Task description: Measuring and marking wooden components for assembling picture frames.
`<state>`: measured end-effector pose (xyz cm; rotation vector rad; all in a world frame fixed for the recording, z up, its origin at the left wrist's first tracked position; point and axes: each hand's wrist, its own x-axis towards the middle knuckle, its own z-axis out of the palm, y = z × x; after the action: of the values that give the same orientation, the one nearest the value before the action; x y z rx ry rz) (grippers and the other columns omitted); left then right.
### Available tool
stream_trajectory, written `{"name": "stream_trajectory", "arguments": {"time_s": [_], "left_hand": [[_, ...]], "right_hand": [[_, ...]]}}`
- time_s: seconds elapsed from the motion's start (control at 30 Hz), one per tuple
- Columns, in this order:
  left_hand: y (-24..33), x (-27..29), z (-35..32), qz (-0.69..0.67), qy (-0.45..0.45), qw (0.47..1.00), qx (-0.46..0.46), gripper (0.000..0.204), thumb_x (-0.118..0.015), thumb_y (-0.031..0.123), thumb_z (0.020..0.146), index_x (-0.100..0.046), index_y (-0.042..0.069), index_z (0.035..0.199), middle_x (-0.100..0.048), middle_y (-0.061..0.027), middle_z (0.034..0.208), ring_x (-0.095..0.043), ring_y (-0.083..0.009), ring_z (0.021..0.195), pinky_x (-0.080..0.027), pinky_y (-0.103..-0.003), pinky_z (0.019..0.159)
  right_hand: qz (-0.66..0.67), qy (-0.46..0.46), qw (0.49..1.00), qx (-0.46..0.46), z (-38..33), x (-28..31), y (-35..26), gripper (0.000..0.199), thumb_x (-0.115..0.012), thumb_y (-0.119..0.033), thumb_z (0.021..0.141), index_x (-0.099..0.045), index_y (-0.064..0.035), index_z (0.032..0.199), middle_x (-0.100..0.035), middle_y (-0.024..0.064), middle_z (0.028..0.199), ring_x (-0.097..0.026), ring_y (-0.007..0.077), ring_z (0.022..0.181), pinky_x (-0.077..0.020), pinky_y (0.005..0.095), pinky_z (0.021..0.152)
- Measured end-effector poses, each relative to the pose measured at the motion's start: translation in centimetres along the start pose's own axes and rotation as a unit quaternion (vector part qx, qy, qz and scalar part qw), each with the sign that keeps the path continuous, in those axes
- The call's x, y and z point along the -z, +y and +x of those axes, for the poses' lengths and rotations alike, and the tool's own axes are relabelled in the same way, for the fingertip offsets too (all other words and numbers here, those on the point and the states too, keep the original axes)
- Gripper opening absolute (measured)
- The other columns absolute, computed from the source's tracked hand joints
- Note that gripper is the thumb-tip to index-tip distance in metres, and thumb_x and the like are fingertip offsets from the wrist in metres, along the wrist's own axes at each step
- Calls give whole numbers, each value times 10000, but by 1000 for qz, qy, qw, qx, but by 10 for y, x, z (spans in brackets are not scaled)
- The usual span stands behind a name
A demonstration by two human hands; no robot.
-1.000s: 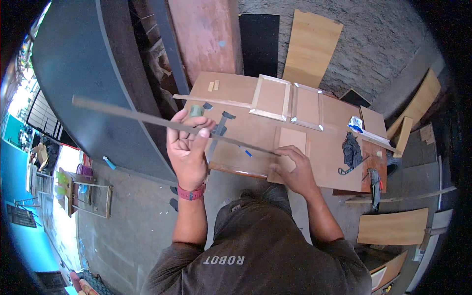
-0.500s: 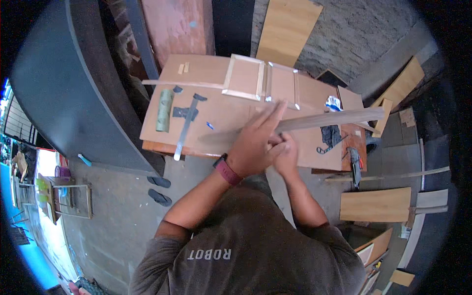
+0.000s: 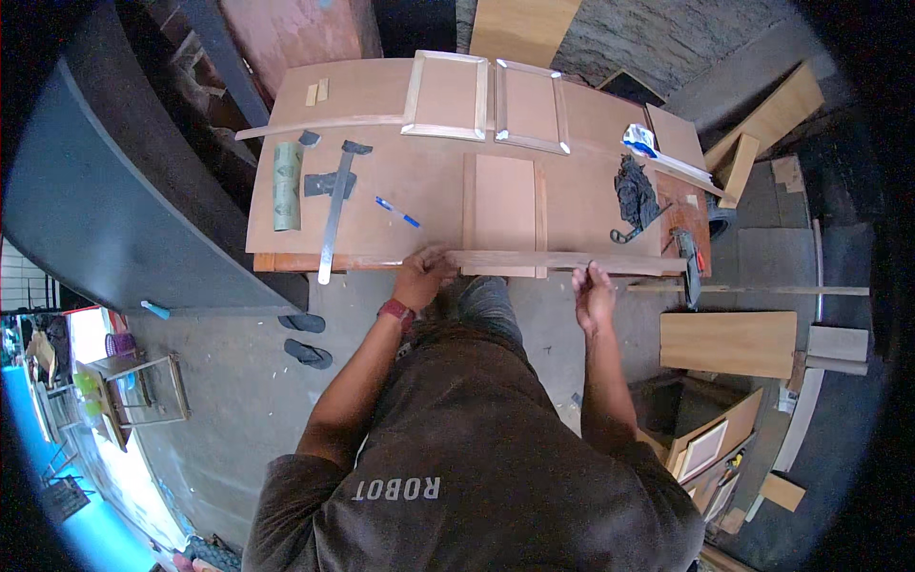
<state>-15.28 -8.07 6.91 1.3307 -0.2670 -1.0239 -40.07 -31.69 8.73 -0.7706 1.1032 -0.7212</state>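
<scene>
Head view shows the long thin wooden strip (image 3: pixel 562 260) laid along the brown wooden counter (image 3: pixel 381 95) near edge, left hand (image 3: pixel 422 276) gripping its end, right hand (image 3: pixel 593 291) loosely curled just below it, nothing fixed yet.

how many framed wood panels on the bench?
2: framed panels side by side at the far edge, left one, right one. A flat unframed panel lies nearer. None visibly hidden.

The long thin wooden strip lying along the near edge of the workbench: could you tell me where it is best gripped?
Grip the long thin wooden strip near both ends, from the bench's near side: it lies flat and long along that edge. The left hand already rests at one end; the right hand is just below it.
</scene>
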Motion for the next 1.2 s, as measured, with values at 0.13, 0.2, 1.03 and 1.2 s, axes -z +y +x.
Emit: {"name": "stream_trajectory", "arguments": {"time_s": [0.13, 0.2, 1.03, 1.2], "left_hand": [[-22, -3, 3, 19, 15, 999, 23, 211, -564, 25, 903, -594, -37, 1103, -662, -122, 961, -655, -180, 804, -561, -290, 722], [-30, -3, 5, 21, 10, 999, 37, 217, -569, 6, 892, -595, -39, 1102, -661, -122, 948, -655, -189, 806, -569, -301, 730], [-156, 15, 41, 225, -18, 974, -29, 325, -593, 82, 870, -494, 48, 1177, -586, -96, 1045, -610, -231, 892, -551, -355, 745], [-138, 4, 43, -270, 13, 942, 198, 314, -530, 192, 937, -540, 41, 1213, -586, -104, 1070, -600, -234, 945, -554, -359, 792]], "right_hand": [[44, 39, 996, -68, 0, 22, 28, 214, -594, -231, 933, -496, -111, 1080, -574, 4, 854, -607, 143, 813, -524, 265, 725], [47, 51, 994, -88, 3, 30, 36, 248, -615, -230, 920, -486, -108, 1094, -570, 8, 862, -600, 144, 818, -529, 266, 723], [58, 62, 987, -137, 62, 80, 82, 124, -640, -168, 898, -533, -129, 946, -594, -24, 848, -603, 123, 804, -554, 220, 723], [59, 30, 988, -143, 69, 76, 84, 124, -642, -164, 897, -534, -120, 937, -587, -20, 829, -599, 123, 772, -558, 227, 712]]}}
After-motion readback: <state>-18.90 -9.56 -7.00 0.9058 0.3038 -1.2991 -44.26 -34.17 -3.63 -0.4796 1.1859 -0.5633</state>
